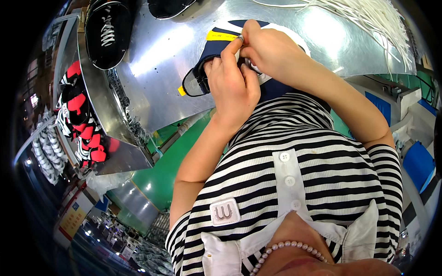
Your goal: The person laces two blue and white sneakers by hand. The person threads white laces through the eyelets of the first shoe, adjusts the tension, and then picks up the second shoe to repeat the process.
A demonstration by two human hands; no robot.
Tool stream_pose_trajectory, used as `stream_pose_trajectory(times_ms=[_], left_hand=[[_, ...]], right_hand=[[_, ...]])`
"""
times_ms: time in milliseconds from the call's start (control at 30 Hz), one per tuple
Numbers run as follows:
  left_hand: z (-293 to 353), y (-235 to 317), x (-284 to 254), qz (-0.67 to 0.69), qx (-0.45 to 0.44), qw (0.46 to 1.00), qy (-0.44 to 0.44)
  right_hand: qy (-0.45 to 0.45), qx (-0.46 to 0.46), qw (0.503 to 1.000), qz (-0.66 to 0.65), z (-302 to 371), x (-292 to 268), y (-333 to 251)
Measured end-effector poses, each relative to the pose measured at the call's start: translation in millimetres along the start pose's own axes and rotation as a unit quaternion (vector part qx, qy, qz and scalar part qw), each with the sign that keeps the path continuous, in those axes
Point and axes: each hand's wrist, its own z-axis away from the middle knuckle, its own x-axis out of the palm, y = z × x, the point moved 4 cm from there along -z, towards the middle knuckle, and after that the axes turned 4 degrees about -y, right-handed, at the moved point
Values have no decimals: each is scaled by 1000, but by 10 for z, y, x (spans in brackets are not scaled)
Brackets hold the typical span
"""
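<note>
A navy, white and yellow shoe (214,49) lies on the metal table, with its dark collar opening toward the left and a yellow tab at the heel. My left hand (234,86) is closed around its near side, fingers curled over the edge of the opening. My right hand (276,51) reaches over the middle of the shoe, thumb and forefinger pinched together beside my left forefinger. What sits in that pinch is too small and covered to make out. Both hands hide most of the lacing area.
A bundle of white shoelaces (368,23) spreads over the table's far right. Black shoes, one with white laces (107,34), stand at the far left. Beyond the left edge of the metal table (161,83), red, black and white shoe parts (80,110) are stacked.
</note>
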Motion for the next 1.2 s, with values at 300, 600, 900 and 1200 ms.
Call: stream_pose_trajectory(times_ms=[300, 600, 900, 1200], left_hand=[[-28, -227, 13, 274, -180, 945, 7], [-120, -214, -93, 327, -208, 920, -53], [-117, 269, -158, -104, 18, 988, -115], [-475, 11, -225, -35, 55, 997, 46]], right_hand=[[45, 27, 998, 41, 468, -700, 129], [227, 4, 973, -46, 483, -378, 467], [158, -26, 984, 77, 821, -300, 237], [-51, -182, 981, -42, 1177, -84, 80]])
